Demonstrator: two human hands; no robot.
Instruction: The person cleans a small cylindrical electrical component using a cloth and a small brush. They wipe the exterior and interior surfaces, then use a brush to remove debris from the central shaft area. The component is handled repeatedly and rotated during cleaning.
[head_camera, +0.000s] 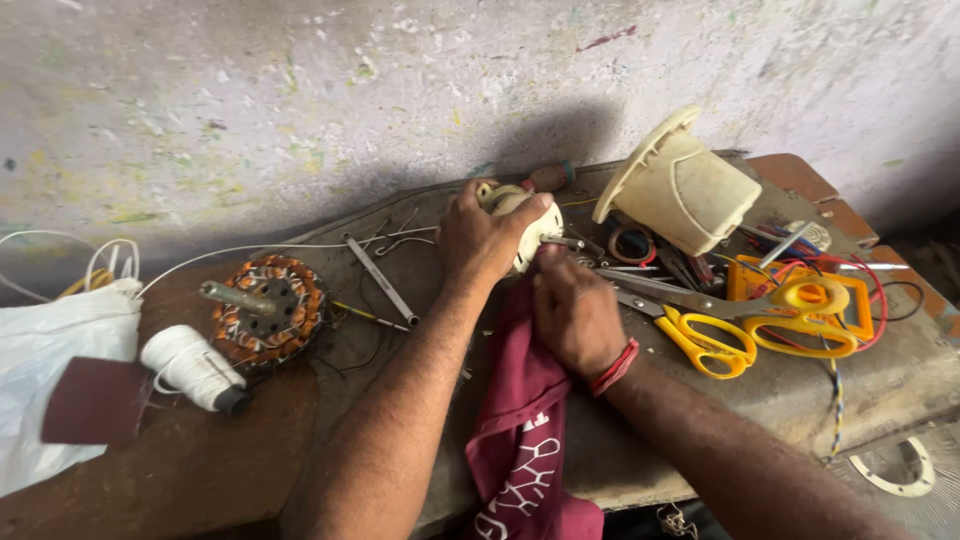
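A cluttered tabletop (900, 390) was seen; a maroon cloth (520, 420) was held at frame centre, pinched by right hand (575, 315) fingers against a small cream motor part (530, 225), itself gripped by left hand (485, 238). Wiping judged underway, not finished. Yellow scissors (730, 325) lay right.

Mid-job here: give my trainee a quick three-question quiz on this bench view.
1. True or false: the left hand grips the cream part.
2. What does the right hand press against that part: A the maroon cloth, B the scissors, C the thread spool?
3. Which side of the hands is the wound stator on?

Key: 1 true. 2 A. 3 The left.
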